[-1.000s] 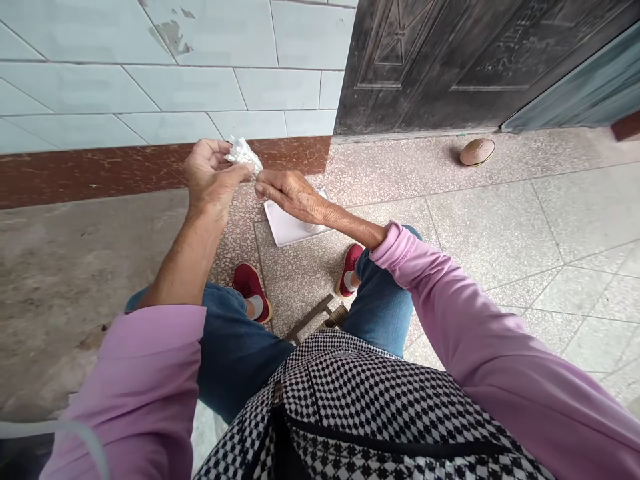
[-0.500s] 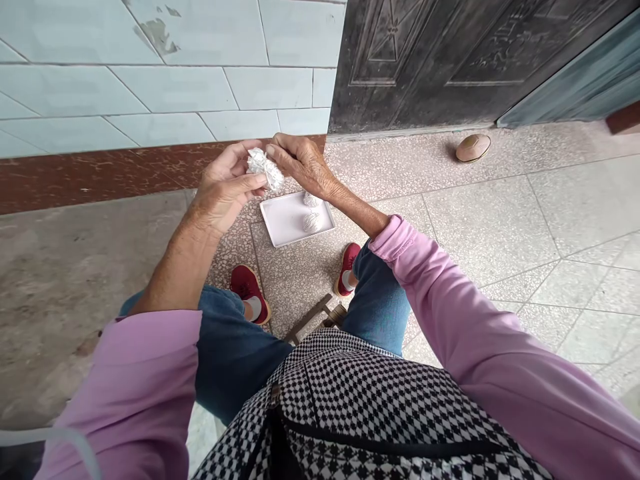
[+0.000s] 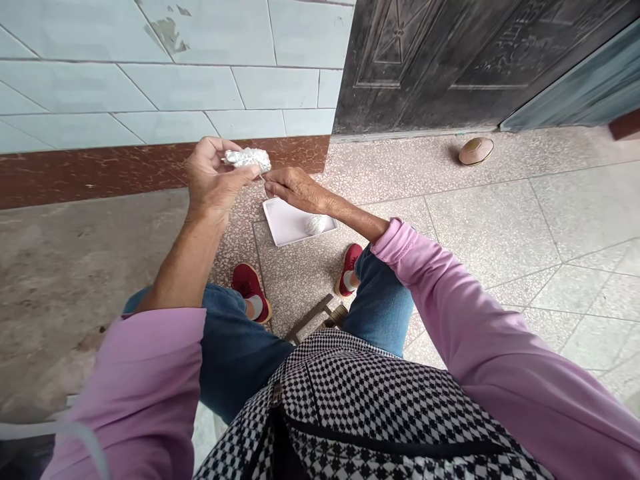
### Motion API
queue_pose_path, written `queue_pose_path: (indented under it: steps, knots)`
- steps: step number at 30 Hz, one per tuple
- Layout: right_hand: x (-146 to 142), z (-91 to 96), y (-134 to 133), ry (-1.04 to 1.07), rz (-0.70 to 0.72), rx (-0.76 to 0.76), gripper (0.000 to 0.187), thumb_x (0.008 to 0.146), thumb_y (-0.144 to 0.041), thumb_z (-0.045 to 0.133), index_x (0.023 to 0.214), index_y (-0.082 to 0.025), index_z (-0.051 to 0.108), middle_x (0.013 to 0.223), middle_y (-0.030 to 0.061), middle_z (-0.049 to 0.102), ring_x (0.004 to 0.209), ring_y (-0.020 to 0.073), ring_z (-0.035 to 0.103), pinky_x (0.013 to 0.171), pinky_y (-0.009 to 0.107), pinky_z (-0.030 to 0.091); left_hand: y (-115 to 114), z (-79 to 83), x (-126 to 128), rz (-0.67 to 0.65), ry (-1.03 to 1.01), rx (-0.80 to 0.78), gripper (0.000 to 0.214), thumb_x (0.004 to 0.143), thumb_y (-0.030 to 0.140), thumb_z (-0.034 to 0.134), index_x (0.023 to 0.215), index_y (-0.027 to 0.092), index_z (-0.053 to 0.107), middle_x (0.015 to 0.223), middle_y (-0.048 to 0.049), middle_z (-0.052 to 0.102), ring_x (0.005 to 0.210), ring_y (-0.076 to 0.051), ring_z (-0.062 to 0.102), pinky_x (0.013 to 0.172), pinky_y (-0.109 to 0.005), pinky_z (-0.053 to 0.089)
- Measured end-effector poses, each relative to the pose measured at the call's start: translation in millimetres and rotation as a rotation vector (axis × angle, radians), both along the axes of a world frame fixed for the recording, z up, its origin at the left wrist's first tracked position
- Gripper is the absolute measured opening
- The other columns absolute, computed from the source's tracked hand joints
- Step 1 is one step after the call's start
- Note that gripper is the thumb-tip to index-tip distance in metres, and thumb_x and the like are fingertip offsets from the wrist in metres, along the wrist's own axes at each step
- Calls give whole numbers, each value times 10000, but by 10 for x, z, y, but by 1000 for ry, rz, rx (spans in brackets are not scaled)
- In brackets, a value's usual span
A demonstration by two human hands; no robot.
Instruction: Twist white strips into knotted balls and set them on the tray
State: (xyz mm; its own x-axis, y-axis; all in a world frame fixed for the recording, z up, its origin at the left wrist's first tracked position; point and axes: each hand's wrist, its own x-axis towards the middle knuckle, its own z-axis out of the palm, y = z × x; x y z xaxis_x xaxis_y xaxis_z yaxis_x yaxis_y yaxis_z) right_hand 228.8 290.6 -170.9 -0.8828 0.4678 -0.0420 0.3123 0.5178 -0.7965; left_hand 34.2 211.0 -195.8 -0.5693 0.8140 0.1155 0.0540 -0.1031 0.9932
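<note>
My left hand [image 3: 213, 177] holds a small bundle of white yarn [image 3: 247, 158] between its thumb and fingers, in front of the wall's base. Just right of the bundle, my right hand [image 3: 297, 190] is closed in a pinch on a short strand of the yarn [image 3: 262, 177]. Below both hands a shallow white tray [image 3: 285, 227] lies on the floor. A wound ball of white yarn [image 3: 315, 225] sits at the tray's right side. My right hand and wrist hide the tray's far right part.
A tiled wall [image 3: 190, 87] with a brown base strip [image 3: 100, 167] rises ahead. To the right stands a dark panelled door [image 3: 400, 73], with a rounded pinkish object [image 3: 476, 151] on the floor before it. A wooden frame piece [image 3: 313, 320] lies between my red shoes [image 3: 249, 287].
The yarn bundle and my left hand have shifted left and turned. My right hand has dropped from the bundle's top to its lower right side, now covering the second ball in the tray.
</note>
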Motion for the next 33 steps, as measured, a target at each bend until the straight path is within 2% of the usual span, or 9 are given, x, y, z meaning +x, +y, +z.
queue_pose_path:
  steps: [2,4,8,12,15,21,25,28,33]
  knots:
    - [14,21,-14,20,17,-6,409,1334,-252,606,926,-250,631,1033,65,796,1066,221,720,1138,405,580,38,-39,-32,37,114,11,502,549,98,917,950,253,659,897,7,758,776,-161,627,625,-251,547]
    - [34,40,22,72,13,-9,425,1322,-331,626,906,-252,645,1017,65,791,1057,220,725,1119,418,585,58,-71,-61,32,174,-4,497,567,86,922,953,249,653,907,13,748,802,-171,633,681,-272,572]
    - [88,62,183,206,-64,6,494,1291,-497,696,859,-271,618,937,42,738,985,206,683,1042,420,578,22,-99,-93,-52,180,-73,492,593,109,955,998,239,707,889,14,741,804,-194,672,785,-343,640]
    - [108,41,333,309,-144,-77,676,1249,-823,650,817,-306,593,830,29,705,930,188,655,930,410,568,-75,-47,-64,-273,91,-125,514,636,193,1021,1086,254,782,759,16,737,654,-196,661,639,-335,603]
    - [83,0,386,336,-162,-143,777,1236,-923,550,755,-316,604,746,34,663,1010,185,696,884,400,562,-131,36,-12,-349,-35,-121,521,665,256,1044,1122,262,794,744,4,751,602,-193,688,544,-300,581]
    - [57,-36,387,322,-205,-182,709,1210,-858,668,790,-293,590,774,11,664,946,160,668,827,362,569,-152,97,22,-325,-211,-118,475,691,346,1086,1066,236,815,1004,-76,857,711,-183,806,646,-317,745]
    - [65,-35,382,354,-193,-187,625,1250,-760,656,855,-275,629,836,1,676,940,138,669,792,329,568,-152,89,30,-288,-230,-99,469,686,265,1116,1062,215,838,1097,-112,884,844,-215,849,728,-348,808]
    - [47,-65,381,357,-184,-212,678,1314,-769,581,865,-262,618,823,0,632,935,123,668,735,284,528,-161,108,74,-271,-251,-53,475,646,208,1124,1014,213,824,1068,-110,880,875,-232,854,743,-368,831]
    - [-32,-163,349,363,-212,-421,614,1414,-715,587,1028,-237,560,806,-78,504,716,69,476,624,168,424,-152,111,116,-331,-345,14,506,663,206,1176,1014,218,812,1029,-94,865,872,-230,861,718,-340,826]
